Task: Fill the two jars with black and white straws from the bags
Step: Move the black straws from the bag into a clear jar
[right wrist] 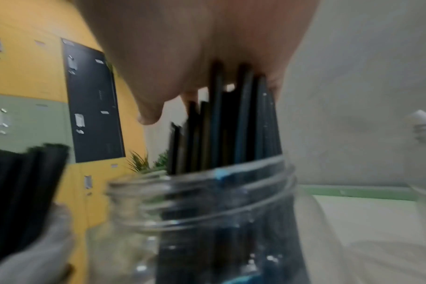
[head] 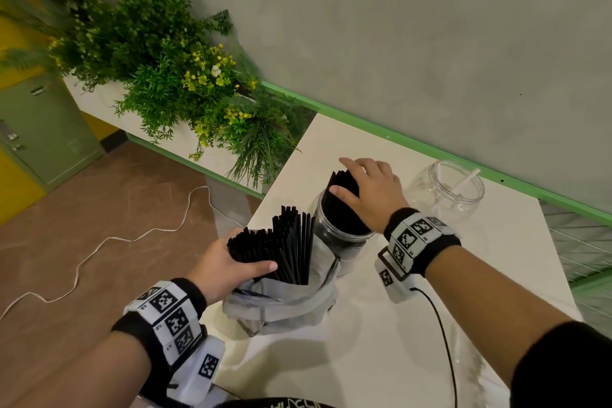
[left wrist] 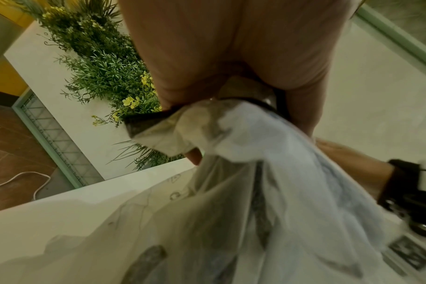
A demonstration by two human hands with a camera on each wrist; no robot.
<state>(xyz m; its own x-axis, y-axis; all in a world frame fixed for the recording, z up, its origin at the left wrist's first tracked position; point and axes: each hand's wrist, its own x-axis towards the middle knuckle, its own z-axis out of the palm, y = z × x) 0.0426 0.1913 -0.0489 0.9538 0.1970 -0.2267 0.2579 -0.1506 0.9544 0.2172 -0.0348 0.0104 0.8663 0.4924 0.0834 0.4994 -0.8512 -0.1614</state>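
Note:
A clear jar [head: 344,235] [right wrist: 207,211] stands mid-table with a bundle of black straws [head: 344,195] [right wrist: 231,124] leaning in it. My right hand [head: 367,189] [right wrist: 182,57] grips the top of that bundle. In front of the jar a clear plastic bag [head: 284,305] [left wrist: 255,192] holds more black straws [head: 281,245] [right wrist: 20,182]; my left hand [head: 228,262] [left wrist: 219,57] grips them near their tops. A second clear jar [head: 453,189] at the back right holds a white straw [head: 467,182].
The white table [head: 381,341] ends at a green-edged wall rail [head: 430,146]. A planter of green plants with yellow flowers [head: 172,76] stands left of the table. A white cable [head: 99,245] lies on the brown floor. A black cable [head: 443,341] runs from my right wrist.

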